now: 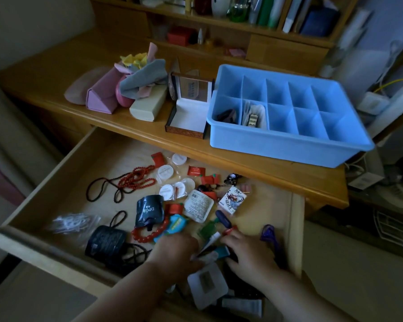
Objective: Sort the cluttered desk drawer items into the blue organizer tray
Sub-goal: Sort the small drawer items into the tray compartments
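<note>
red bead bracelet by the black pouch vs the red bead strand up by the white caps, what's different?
The red bead bracelet has large beads in one short closed ring; the red bead strand has small beads on a long string, bunched in several loops. The bracelet lies near the left hand, partly under the black pouch; the strand lies farther back. Both are red and lie on the drawer floor.

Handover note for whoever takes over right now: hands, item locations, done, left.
Left hand: down in the open drawer among small items near its front; grip unclear.
Right hand: beside it, fingers over the same clutter; grip unclear.
Blue organizer tray: on the desk right of the drawer; ten compartments.
Done: only the two front-left compartments hold anything: dark items, white packets.
Left: most of it, still in the drawer: red bead bracelet, red bead strand, black pouch, round white pods, sachets.
</note>
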`<state>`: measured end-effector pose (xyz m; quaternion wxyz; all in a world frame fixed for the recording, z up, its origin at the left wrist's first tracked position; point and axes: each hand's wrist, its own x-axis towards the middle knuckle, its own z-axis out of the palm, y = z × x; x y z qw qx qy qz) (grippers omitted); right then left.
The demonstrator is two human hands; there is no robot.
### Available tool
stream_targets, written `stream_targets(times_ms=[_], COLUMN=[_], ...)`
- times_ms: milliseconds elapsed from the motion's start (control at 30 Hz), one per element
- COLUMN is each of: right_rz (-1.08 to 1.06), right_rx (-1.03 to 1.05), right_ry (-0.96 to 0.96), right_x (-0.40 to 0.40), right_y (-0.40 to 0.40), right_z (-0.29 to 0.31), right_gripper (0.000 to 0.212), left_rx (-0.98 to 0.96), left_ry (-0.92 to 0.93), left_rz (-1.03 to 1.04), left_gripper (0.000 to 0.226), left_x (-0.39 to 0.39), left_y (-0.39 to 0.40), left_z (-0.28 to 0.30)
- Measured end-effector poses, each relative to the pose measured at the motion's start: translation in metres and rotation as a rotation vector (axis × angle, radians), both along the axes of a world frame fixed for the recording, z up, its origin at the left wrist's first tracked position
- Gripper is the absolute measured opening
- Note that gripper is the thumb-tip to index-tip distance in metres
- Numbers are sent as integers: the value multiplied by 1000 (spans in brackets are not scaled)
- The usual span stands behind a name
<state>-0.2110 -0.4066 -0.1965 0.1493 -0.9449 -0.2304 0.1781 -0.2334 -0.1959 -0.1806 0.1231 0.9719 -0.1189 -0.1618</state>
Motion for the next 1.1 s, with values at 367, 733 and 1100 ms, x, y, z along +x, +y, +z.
stream_targets(times_ms=[367, 733, 1100], right_rz=[-61, -688, -372], right_rx=[180, 819, 566], right_ry=[-186, -659, -933], right_x=[10, 111, 111], right_y=[-5, -50, -20], right_z=[46, 188, 164], right_gripper=[18, 19, 10], left_rx=[-498, -790, -1117], left_ry=[72, -19, 128], left_rz=[410, 689, 683], left_gripper=[22, 15, 9], left_x=[2, 8, 8], left_y=[5, 12, 6], left_z=[10, 23, 42])
